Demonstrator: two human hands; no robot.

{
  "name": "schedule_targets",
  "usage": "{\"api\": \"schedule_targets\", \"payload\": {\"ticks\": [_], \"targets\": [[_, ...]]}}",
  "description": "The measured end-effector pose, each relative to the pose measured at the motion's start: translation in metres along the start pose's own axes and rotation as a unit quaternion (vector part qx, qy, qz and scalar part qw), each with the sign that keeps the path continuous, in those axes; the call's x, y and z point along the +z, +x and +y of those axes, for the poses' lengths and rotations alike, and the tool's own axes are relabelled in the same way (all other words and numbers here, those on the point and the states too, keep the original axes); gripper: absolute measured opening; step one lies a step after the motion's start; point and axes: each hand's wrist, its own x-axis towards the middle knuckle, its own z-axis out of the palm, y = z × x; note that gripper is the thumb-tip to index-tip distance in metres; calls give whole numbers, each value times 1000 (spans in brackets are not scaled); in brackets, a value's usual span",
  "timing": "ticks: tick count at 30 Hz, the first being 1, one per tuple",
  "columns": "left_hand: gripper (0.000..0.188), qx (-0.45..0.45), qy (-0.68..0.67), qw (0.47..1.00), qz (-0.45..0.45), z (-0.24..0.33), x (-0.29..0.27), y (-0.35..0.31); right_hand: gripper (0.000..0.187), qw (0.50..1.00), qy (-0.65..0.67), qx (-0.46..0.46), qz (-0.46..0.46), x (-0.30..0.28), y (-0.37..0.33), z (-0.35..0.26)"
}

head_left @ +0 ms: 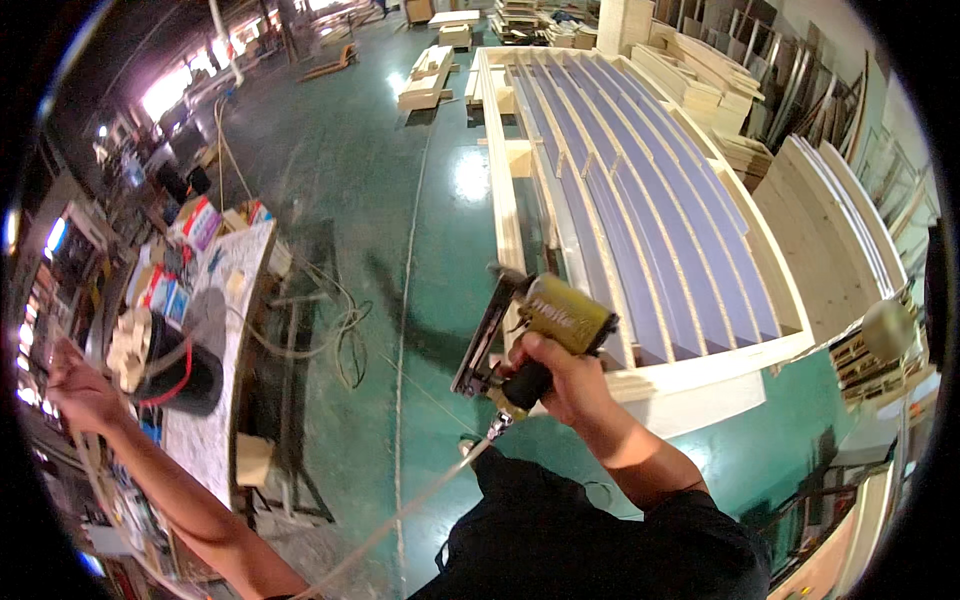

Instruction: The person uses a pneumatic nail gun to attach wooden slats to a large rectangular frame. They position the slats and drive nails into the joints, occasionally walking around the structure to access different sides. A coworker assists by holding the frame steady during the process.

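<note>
My right hand (pixel 566 376) grips the black handle of a yellow-green pneumatic nail gun (pixel 562 312). Its dark magazine and nose point to the left, near the close left corner of a large wooden frame (pixel 690 370). From the metal fitting under the handle, a pale air hose (pixel 400 515) runs to the lower edge. At the far left, my left hand (pixel 85 388) is raised beside a workbench, closed around a stretch of hose; its fingers are partly blurred. Inside the frame, curved wooden slats (pixel 650 235) alternate with bluish-grey strips.
On the left workbench (pixel 215 440) stand a black bucket (pixel 190 375) with wood pieces around it and colourful boxes (pixel 165 295). Coiled hose (pixel 350 335) lies on the green floor. Stacked boards (pixel 428 80) sit farther back; curved panels (pixel 825 215) lean at the right.
</note>
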Motion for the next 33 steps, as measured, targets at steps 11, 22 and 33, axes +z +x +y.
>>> {"api": "schedule_targets", "payload": {"ticks": [11,22,33], "targets": [[38,-310,238,900,-191,-328,-157,-289,35,982,-95,-155,41,59,224,47],[47,-411,462,606,-501,-555,-204,-317,40,906,-309,-180,224,51,416,61],[28,-794,-57,521,-309,-974,-40,-143,44,856,-412,-184,252,100,658,27]]}}
